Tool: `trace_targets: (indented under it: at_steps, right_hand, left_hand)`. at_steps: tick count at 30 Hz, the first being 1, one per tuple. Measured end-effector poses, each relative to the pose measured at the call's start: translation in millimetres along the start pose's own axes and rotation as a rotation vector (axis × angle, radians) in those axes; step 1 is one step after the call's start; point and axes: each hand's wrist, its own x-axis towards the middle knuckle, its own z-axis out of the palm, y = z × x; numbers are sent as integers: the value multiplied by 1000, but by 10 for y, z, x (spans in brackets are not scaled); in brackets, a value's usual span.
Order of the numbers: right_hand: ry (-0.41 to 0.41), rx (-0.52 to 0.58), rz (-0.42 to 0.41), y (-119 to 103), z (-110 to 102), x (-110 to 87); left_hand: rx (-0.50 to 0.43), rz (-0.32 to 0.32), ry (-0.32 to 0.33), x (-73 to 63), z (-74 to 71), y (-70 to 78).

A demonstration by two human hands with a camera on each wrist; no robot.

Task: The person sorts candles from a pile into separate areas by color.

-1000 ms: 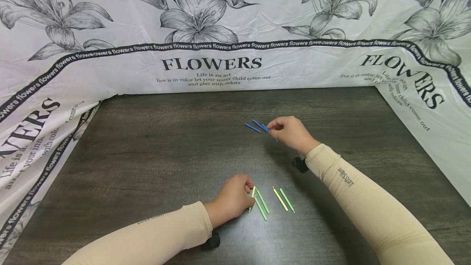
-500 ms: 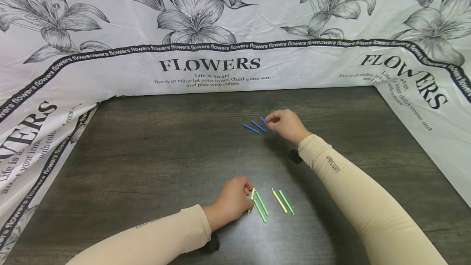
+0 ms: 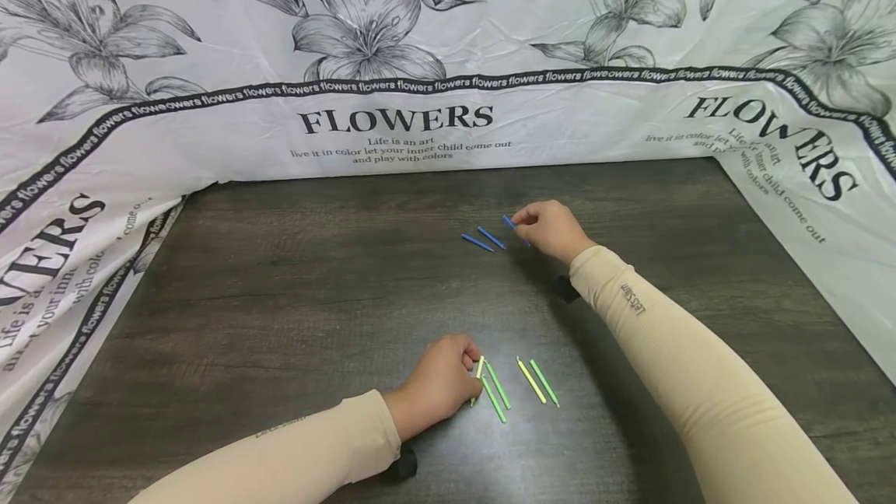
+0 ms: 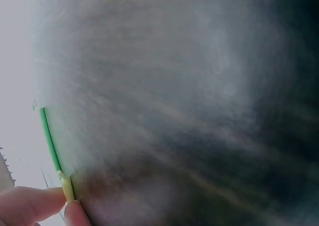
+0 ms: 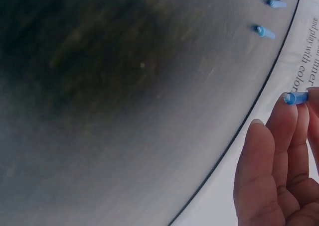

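Observation:
My right hand (image 3: 553, 232) pinches a thin blue candle (image 3: 509, 222) between thumb and fingertips, low over the far part of the table. In the right wrist view, the end of that blue candle (image 5: 296, 98) pokes out past the fingers. Just left of it, two more blue candles (image 3: 491, 237) lie slantwise and apart. Nearer the front, my left hand (image 3: 441, 379) pinches a pale yellow candle (image 3: 480, 366), partly hidden by the thumb. Two green candles (image 3: 498, 386) lie close beside that hand. Farther right, a yellow candle (image 3: 532, 380) and a green candle (image 3: 544, 383) lie side by side.
The dark wood-grain table (image 3: 294, 278) is bounded at the back and both sides by a white flower-printed cloth (image 3: 399, 131). A black strap piece (image 3: 565, 288) shows under the right wrist, another (image 3: 404, 463) under the left.
My right hand has drawn its blue candle away from the other two, slightly back and rightward relative to them, leaving a wider gap. The left hand stays in place with the yellow candle.

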Motion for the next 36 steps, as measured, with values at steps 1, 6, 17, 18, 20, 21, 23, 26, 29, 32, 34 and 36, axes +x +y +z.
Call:
trace_targets:
  at_steps: [1,6,17,18,20,21,23,26,29,32,34,36]
  right_hand:
    - [-1,-1,4,-3,-4,7]
    - [-15,-24,15,-18,6,53]
    - [-33,-105,8,-38,77,131]
    - [-35,-105,8,-39,83,139]
    - [-38,-110,8,-38,95,158]
    - [-39,-116,8,-37,102,168]
    - [-42,-126,6,-40,128,194]
    - [-45,-150,4,-45,151,223]
    - [-61,-166,5,-66,166,243]
    - [-79,-178,14,-106,182,249]
    - [-88,-182,17,-126,192,255]
    - [-91,-189,18,-137,206,262]
  left_hand:
    - [1,-1,1,1,1,-3]
    - [3,0,10,-4,-4,-1]
    - [-19,8,13,-34,-22,13]
    - [-20,8,12,-33,-24,13]
    - [-20,7,10,-28,-27,11]
    - [-18,6,9,-25,-27,10]
    - [-13,4,8,-26,-32,2]
    - [-7,4,6,-22,-35,-2]
    - [-3,12,6,-20,-37,-3]
    - [-1,21,12,-24,-39,-3]
    - [3,26,16,-28,-40,-1]
    - [5,29,20,-33,-43,3]
